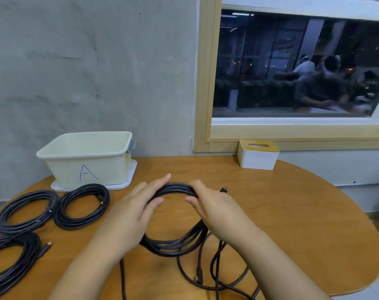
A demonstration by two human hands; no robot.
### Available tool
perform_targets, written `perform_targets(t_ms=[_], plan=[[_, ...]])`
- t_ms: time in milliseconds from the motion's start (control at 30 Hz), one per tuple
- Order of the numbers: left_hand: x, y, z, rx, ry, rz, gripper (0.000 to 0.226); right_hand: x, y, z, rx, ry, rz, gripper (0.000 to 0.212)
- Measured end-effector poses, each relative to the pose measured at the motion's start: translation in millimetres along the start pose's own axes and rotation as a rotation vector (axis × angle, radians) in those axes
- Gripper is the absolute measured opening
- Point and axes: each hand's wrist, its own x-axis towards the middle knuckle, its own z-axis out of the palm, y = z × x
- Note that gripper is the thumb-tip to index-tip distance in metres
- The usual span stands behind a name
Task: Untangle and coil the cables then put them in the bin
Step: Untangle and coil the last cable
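Coil (173,217) in hand over the middle of the tabletop (292,213), both hands at its far arc. Left hand (138,211): thumb inside the loop, fingers reaching over the bundled strands, so it grips the turns. Right hand (210,204): fingers curled over the same arc just beside the left, holding the strands there. Plug (224,189) sticks out past the right hand. Loose tail (214,276) runs off the near arc and loops toward the near edge, not yet wound in. Three finished coils sit at the left edge: one (26,211), a second (82,207) touching it, a third (13,258) at the near left. Bin (86,156) marked "A" stands at the far left against the wall; no cable shows in it. Tissue box (258,154) at the far edge. To coil well, judgement only: keep one hand clamping the turns while the other feeds the tail round in matching loops, letting twist run out rather than forcing kinks.
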Motion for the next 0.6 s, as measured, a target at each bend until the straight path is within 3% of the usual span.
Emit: perform_targets(t_ms=[133, 200, 333, 433, 600], plan=[[0.6, -1.5, 15.2, 0.153, -0.032, 0.104, 0.060, 3.5, -4.2, 8.6, -0.148, 0.006, -0.124, 0.041], [1.5, -1.4, 19.3, 0.108, 0.009, 0.129, 0.056, 3.7, -3.1, 16.4, -0.136, 0.127, -0.142, 0.039], [2.1, 0.0, 25.5, -0.021, 0.140, 0.109, 0.044, -3.6, 1.9, 24.0, 0.174, 0.306, -0.073, 0.034], [2.7, 3.6, 31.2, -0.102, 0.180, 0.073, 0.042, -6.7, 5.7, 22.4, 0.244, 0.427, -0.026, 0.036], [3.1, 5.1, 30.9, -0.207, 0.237, 0.019, 0.034, -10.2, 14.5, 23.3, 0.334, 0.447, 0.132, 0.049]])
